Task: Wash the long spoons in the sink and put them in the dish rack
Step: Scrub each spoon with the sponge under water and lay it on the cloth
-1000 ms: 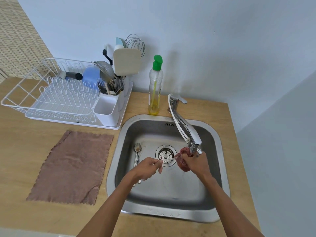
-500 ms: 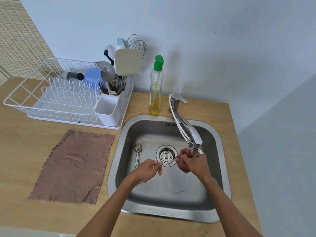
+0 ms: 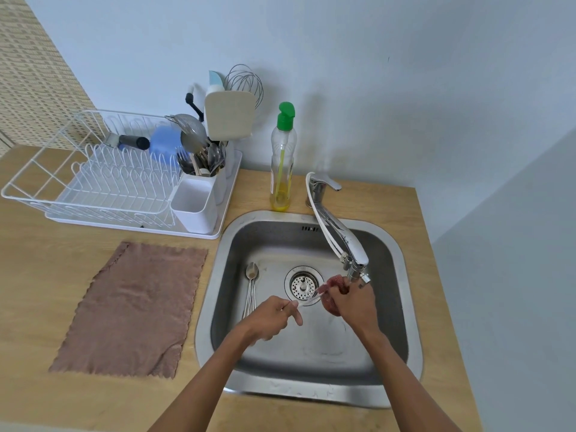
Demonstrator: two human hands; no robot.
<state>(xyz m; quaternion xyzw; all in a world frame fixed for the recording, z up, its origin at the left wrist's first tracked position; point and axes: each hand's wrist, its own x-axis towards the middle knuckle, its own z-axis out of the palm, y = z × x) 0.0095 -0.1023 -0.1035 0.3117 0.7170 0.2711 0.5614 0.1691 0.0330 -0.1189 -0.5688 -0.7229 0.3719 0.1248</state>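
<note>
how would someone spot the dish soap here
Find the steel sink. Behind its back rim, just left of the tap, stands a clear bottle. Its green cap and the yellow liquid at its bottom set it apart from the white rack further left.

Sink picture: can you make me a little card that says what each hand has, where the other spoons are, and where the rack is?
left hand: holds a long spoon by its handle over the sink
right hand: grips a red scrubber at the spoon's bowl end
other spoons: lying in the sink, left of the drain
dish rack: on the counter, left of the sink
</note>
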